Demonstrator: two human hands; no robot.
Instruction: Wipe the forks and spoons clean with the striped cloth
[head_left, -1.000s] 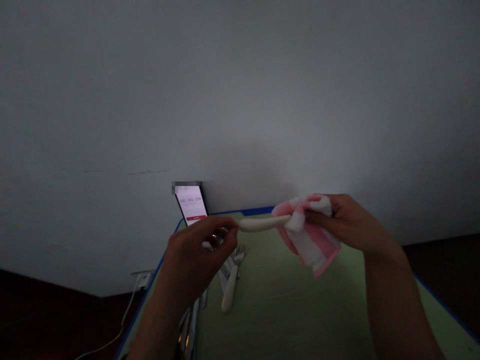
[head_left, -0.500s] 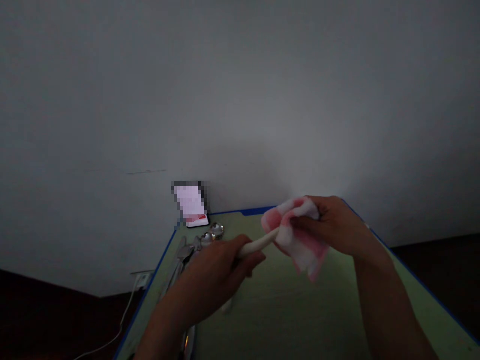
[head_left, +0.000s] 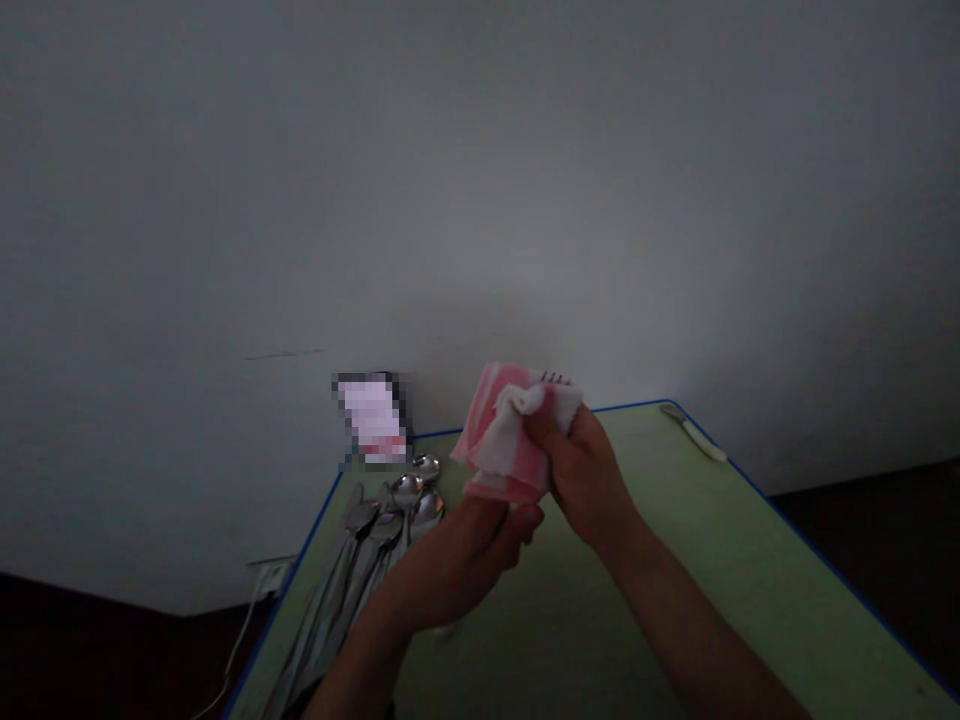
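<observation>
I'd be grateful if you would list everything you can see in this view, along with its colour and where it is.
table: one, pale green with a blue edge, under the utensils and hands
spoons: several, exact count unclear, silver, lying together at the table's far left
white-handled utensil: one, white and metal, at the table's far right corner
phone: one, screen blurred, propped at the far edge beside the wall
socket: one, white, low on the wall
cable: one, white, running down from the socket
wall: one, pale grey, behind the table
floor: dark, beside the table
cloth: one, pink and white, bunched in the hands
fork: one, silver tines showing above the cloth
left hand: one, below the cloth
right hand: one, gripping the cloth
</observation>
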